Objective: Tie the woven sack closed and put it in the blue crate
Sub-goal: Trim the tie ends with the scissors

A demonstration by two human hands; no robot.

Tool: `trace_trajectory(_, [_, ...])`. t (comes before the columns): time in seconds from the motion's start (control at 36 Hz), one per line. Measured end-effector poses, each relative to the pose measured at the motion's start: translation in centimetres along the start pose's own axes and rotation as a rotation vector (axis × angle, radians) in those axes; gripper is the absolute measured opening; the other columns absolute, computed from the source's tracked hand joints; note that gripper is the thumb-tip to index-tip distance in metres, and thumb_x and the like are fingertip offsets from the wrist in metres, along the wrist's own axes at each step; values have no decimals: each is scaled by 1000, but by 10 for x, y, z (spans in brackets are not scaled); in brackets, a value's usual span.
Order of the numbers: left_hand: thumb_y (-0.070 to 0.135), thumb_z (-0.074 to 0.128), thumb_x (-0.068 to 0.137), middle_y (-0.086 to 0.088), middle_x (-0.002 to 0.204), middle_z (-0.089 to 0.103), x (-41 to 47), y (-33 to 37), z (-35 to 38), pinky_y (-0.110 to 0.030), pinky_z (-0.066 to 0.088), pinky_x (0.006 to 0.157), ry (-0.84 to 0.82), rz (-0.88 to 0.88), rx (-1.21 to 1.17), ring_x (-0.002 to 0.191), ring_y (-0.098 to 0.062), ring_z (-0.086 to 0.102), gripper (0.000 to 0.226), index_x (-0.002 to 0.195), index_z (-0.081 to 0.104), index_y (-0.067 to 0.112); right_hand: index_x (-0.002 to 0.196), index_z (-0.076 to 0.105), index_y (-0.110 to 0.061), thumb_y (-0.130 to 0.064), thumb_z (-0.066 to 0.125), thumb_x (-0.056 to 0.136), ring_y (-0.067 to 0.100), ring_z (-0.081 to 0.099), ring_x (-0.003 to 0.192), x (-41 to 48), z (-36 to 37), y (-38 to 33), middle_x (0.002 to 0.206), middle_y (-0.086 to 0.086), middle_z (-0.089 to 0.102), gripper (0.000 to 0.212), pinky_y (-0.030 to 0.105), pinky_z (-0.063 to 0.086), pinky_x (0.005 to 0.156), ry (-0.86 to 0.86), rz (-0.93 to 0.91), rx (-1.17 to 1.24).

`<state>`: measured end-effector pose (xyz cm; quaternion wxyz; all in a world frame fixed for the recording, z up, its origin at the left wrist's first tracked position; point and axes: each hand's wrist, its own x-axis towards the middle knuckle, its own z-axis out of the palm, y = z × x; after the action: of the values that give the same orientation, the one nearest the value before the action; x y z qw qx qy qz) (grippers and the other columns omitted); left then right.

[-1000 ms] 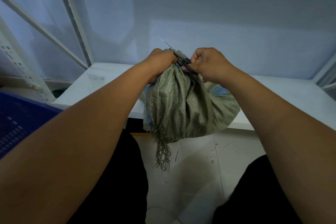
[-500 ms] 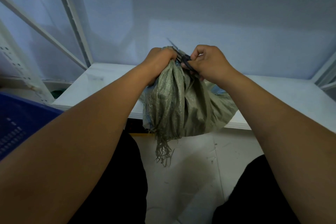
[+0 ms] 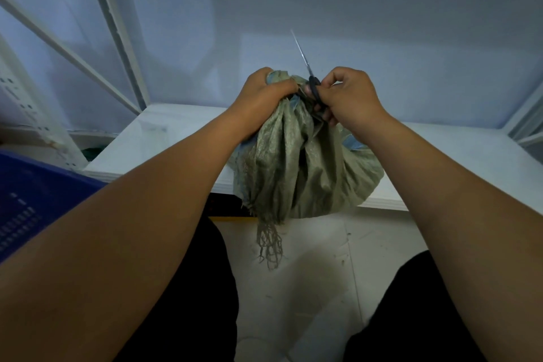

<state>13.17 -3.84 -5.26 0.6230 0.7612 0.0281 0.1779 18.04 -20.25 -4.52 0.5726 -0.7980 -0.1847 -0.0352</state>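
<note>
White bench [image 3: 458, 161] ahead; blue crate [image 3: 32, 194] off its near-left corner, nearer the left grip [image 3: 264, 92]. Woven sack [image 3: 296, 173] bulging over the near edge, neck upright, bunched tight in left grip. Right grip [image 3: 349, 97] clasping black scissors [image 3: 314, 88], blade pointing up and away. No readable writing.
</note>
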Motion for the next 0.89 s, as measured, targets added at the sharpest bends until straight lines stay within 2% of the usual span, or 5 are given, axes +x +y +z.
trace_trajectory(0.17, [20, 68, 92, 1, 86, 57, 2, -5, 5, -14, 47, 63, -12, 130, 166, 75, -8, 57, 20, 98, 51, 11, 77, 58, -12, -31, 83, 80, 18, 57, 43, 2, -3, 2, 72, 17, 68, 32, 23, 42, 38, 51, 4, -26])
trace_trajectory(0.39, [36, 80, 82, 2, 87, 64, -1, -3, 8, -16, 52, 64, -13, 138, 112, 73, -2, 64, 40, 100, 54, 11, 81, 60, -12, -19, 73, 87, 18, 61, 43, 4, -5, 7, 71, 14, 67, 16, 24, 44, 41, 81, -30, -126])
trace_trajectory(0.58, [32, 85, 76, 3, 85, 64, -1, -2, 9, -20, 55, 66, -29, 127, 114, 73, -5, 64, 43, 99, 54, 13, 70, 56, -19, -14, 72, 77, 38, 67, 63, 3, -5, 9, 62, 8, 63, 18, 50, 59, 61, 95, -147, -270])
trace_trajectory(0.72, [30, 86, 75, -3, 90, 64, 2, -4, 10, -34, 57, 75, -22, 105, 186, 80, -15, 65, 42, 98, 55, 13, 81, 59, -9, -13, 79, 81, 16, 64, 41, 3, -7, 10, 59, 7, 65, 20, 32, 52, 46, 58, -116, -240])
trace_trajectory(0.89, [32, 85, 74, -7, 94, 66, 4, -6, 9, -42, 58, 81, -5, 78, 197, 88, -23, 69, 45, 101, 56, 11, 86, 65, -2, -12, 79, 83, 13, 64, 40, 1, -6, 7, 63, 15, 68, 18, 29, 52, 43, 42, -103, -245])
